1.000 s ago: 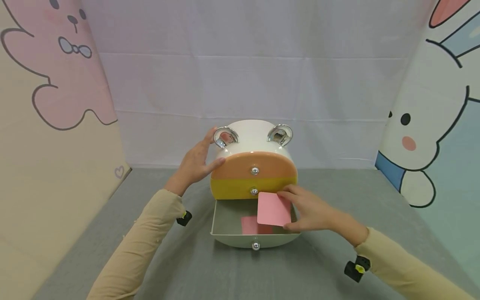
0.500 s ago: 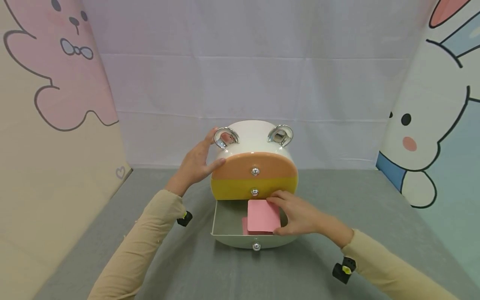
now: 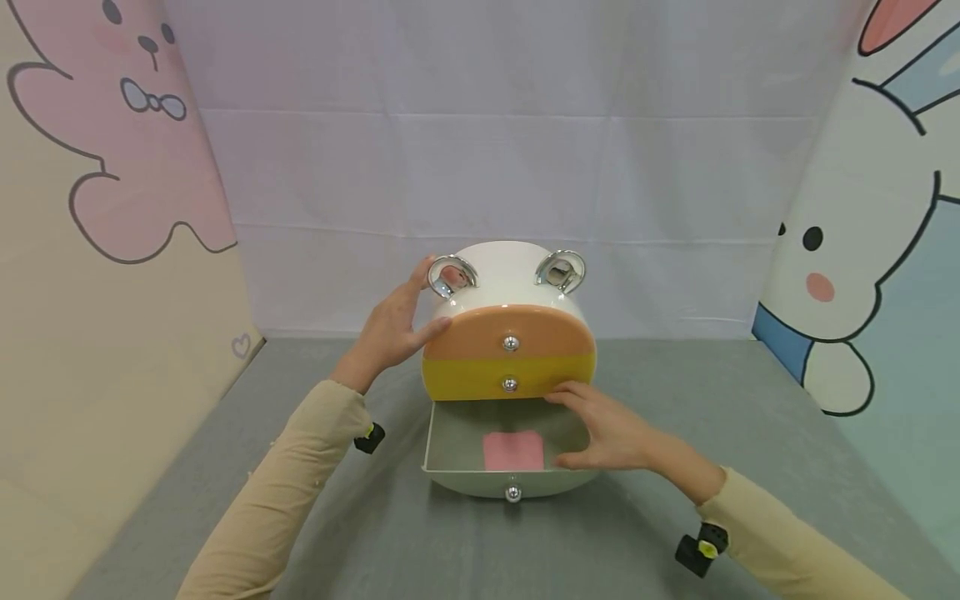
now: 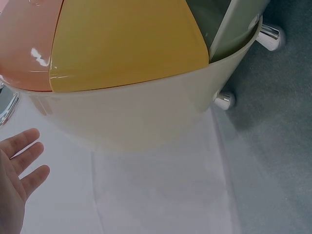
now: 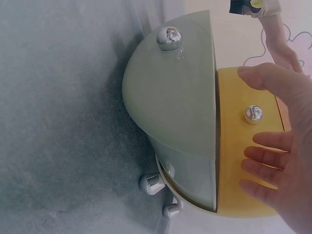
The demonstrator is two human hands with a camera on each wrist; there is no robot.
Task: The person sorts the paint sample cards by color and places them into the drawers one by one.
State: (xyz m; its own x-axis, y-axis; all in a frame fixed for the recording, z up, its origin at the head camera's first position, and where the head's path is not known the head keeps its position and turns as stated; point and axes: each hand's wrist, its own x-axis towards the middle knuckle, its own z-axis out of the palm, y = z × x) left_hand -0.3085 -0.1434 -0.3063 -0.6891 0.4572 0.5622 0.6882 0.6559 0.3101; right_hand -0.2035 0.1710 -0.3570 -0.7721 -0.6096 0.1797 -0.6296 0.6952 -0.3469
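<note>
A small rounded chest with a white body [image 3: 504, 275] and chrome ears stands mid-table, its pale green bottom drawer [image 3: 442, 450] pulled out. Inside that drawer lies a pink square of paper [image 3: 513, 451], its front edge overlapped by the drawer front. My right hand [image 3: 611, 429] is over the drawer's right side, thumb and fingers spread with nothing between them. In the right wrist view, the fingers stand apart beside the yellow drawer front [image 5: 234, 117]. My left hand [image 3: 390, 329] is at the chest's left side, thumb beside the orange drawer front [image 3: 472, 332], fingers extended behind the left ear.
Chrome knobs stick out from the drawer fronts, such as the bottom knob [image 3: 513, 493]. Chrome feet [image 5: 152, 184] hold the chest above the grey tabletop [image 3: 360, 517]. A white cloth [image 3: 510, 125] hangs behind, with cartoon panels at both sides.
My right hand carried a pink paper square left and down into the drawer and let go of it, then shifted slightly right. The left hand has stayed put.
</note>
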